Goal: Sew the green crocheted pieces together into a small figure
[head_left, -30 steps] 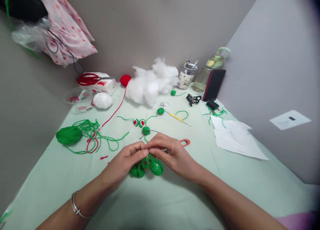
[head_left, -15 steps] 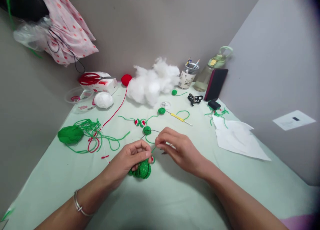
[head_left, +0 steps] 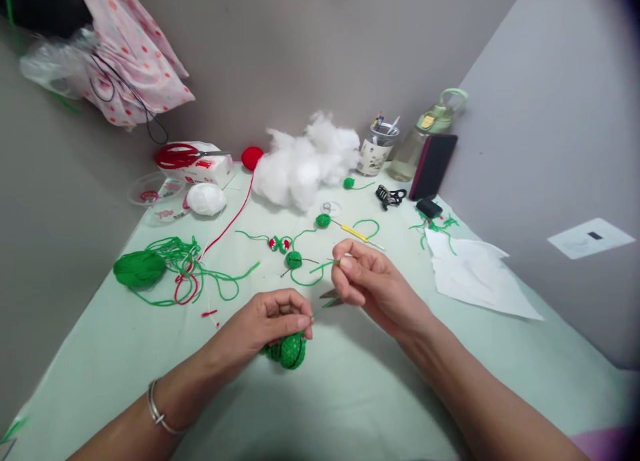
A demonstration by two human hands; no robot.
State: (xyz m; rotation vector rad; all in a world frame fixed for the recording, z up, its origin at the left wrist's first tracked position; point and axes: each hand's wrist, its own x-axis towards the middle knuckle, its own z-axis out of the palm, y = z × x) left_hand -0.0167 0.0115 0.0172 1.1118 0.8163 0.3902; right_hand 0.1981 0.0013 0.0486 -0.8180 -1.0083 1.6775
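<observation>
My left hand (head_left: pixel 283 317) is closed on a green crocheted piece (head_left: pixel 293 351), whose rounded, dark-lined part hangs below the fingers. From its fingertips a strand of green yarn (head_left: pixel 320 311) runs up toward my right hand (head_left: pixel 363 274). Thumb and index finger of that hand pinch green yarn (head_left: pixel 325 266), a short end pointing left. Dark pointed blades (head_left: pixel 330 294) show beside the lower right fingers; I cannot tell whether they are held or lie on the cloth. Just beyond the hands are a small green crocheted ball (head_left: pixel 293 259) and two red, white and green pieces (head_left: pixel 280 244).
Loose green yarn (head_left: pixel 140 269) lies left. Behind are white stuffing (head_left: pixel 305 164), a red yarn ball (head_left: pixel 252 157), red-handled scissors (head_left: pixel 177 155), a pen cup (head_left: pixel 379 151), a bottle (head_left: pixel 407 154) and a phone (head_left: pixel 433 167). A yellow crochet hook (head_left: pixel 355 233) and white paper (head_left: pixel 475 274) lie right.
My right hand has moved up and right, away from the left, with the yarn pinched. My left hand and the crocheted piece have shifted slightly right and down.
</observation>
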